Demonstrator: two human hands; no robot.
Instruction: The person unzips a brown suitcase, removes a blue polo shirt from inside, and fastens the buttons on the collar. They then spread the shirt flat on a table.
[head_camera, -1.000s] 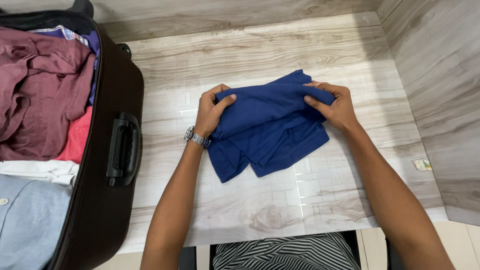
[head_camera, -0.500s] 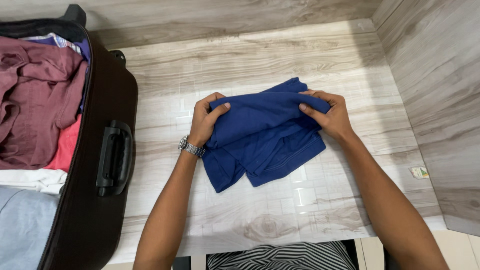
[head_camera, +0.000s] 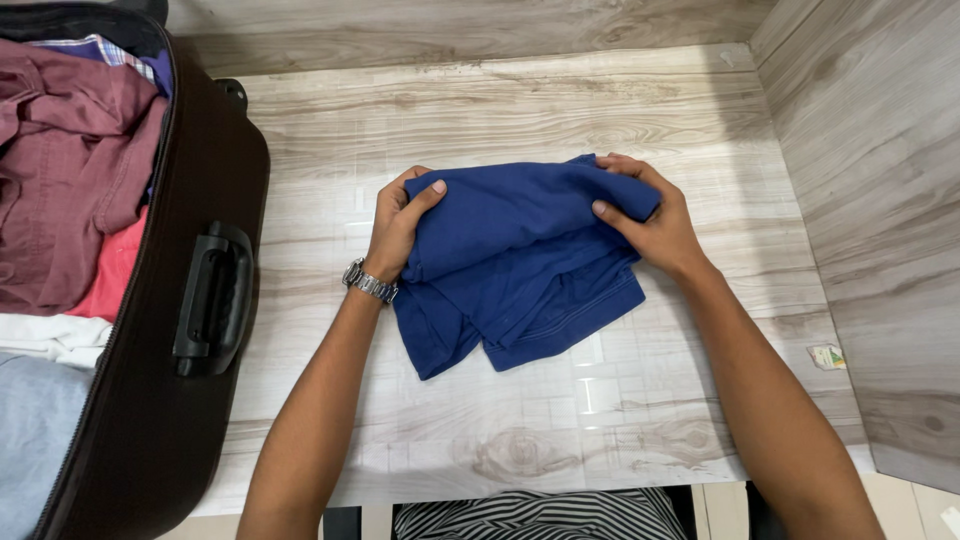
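Both hands, left hand (head_camera: 398, 228) at nine o'clock, right hand (head_camera: 650, 222) at three, grip the folded dark-blue cotton shirt (head_camera: 515, 260), fingers closed on its edges, on the pale wood-grain counter (head_camera: 500, 110).

only label-ish thing here is a small white sticker with a green patch (head_camera: 826, 356) low on the right wall panel

Blue shirt (head_camera: 520, 260): soft matt knit cloth, creased where fingers pinch it. Table (head_camera: 560, 100) under fingers: pale wood-grain laminate w/ glossy sheen. Watch (head_camera: 368, 281) below left fingers: shiny metal band. Suitcase (head_camera: 190, 330): dark matt fabric, plastic handle.
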